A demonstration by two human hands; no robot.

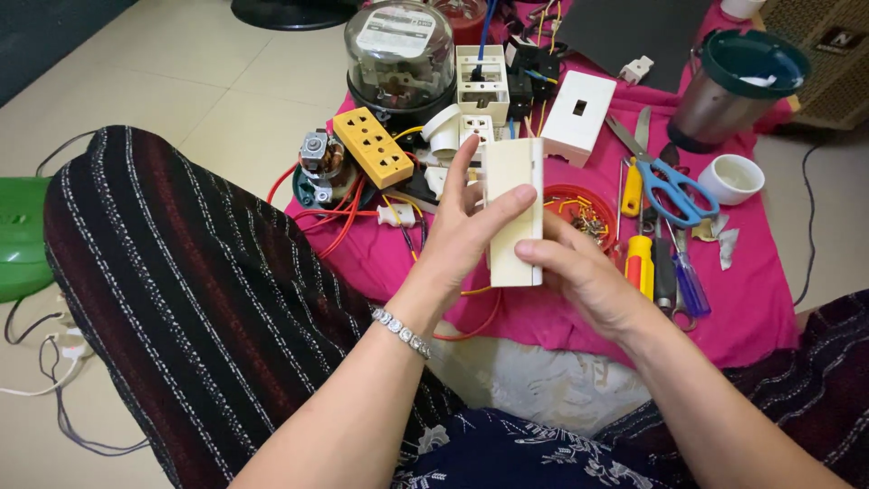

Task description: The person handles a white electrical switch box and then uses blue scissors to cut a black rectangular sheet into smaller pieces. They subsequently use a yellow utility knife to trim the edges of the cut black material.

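Both of my hands hold a cream plastic box (513, 213), long and rectangular, upright over the pink cloth (751, 308). My left hand (457, 240) grips its left side, thumb across the front and fingers raised behind it. A beaded bracelet (403, 331) circles that wrist. My right hand (584, 272) pinches the box's lower right edge. Just behind the box lies a small red dish (579, 208) with wire scraps in it.
On the cloth: a glass-domed meter (399, 54), a yellow socket strip (372, 147), a white switch box (578, 116), blue-handled scissors (665, 181), screwdrivers (640, 263), a small white cup (733, 178), a steel jar with green lid (738, 86), a small motor (319, 163), red wires. My striped knee (181, 290) rises at left.
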